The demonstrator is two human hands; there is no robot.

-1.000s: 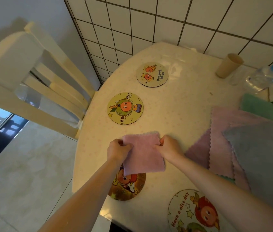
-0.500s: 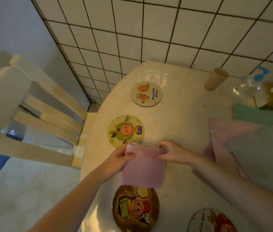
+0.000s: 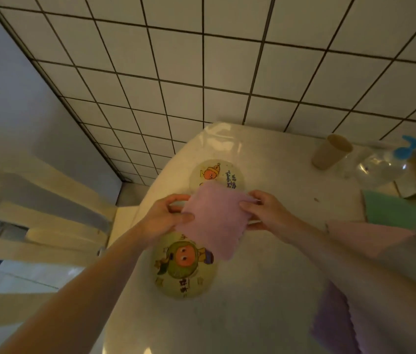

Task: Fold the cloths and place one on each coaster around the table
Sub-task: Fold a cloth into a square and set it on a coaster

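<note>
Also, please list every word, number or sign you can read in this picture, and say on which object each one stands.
None can be read for certain.
Far coaster: dark lettering beside the orange cartoon figure, too blurred to read.
Near coaster: red characters near its lower edge and one by the pink cloth, blurred, unreadable.
Paper cup, bottle: no text visible.

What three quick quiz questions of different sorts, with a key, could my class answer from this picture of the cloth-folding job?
1. True or false: both hands grip the folded pink cloth.
2. Which cloth lies nearest the paper cup: A green, B purple?
3. How many coasters show?

Key:
1. True: the left hand and the right hand pinch its sides.
2. A, the green cloth.
3. Two: the far coaster and the near coaster.
</note>
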